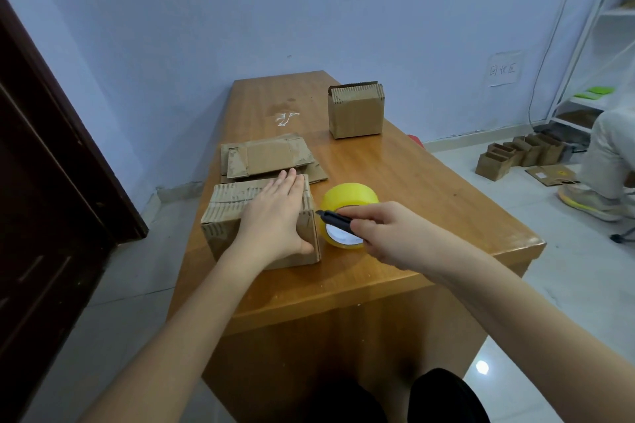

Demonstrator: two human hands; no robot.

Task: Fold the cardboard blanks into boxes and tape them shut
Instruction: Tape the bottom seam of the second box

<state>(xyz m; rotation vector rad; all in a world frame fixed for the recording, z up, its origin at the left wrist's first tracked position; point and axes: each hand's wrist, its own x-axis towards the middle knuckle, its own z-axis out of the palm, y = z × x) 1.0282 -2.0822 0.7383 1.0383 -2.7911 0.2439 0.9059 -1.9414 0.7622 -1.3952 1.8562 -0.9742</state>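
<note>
A folded cardboard box (226,216) stands near the front left of the wooden table (429,189). My left hand (275,216) lies flat on its top, fingers together, thumb over the front right corner. Right beside the box sits a yellow tape roll (347,197). My right hand (385,233) is closed on a black cutter (335,218), whose tip points left at the box's right edge, above the roll. Flat cardboard blanks (271,156) lie stacked behind the box. Another folded box (355,110) stands at the far right of the table.
A dark door (51,182) is at the left. On the floor to the right are several small cardboard boxes (519,154), a white shelf rack (598,27), and a seated person's leg and shoe (604,175).
</note>
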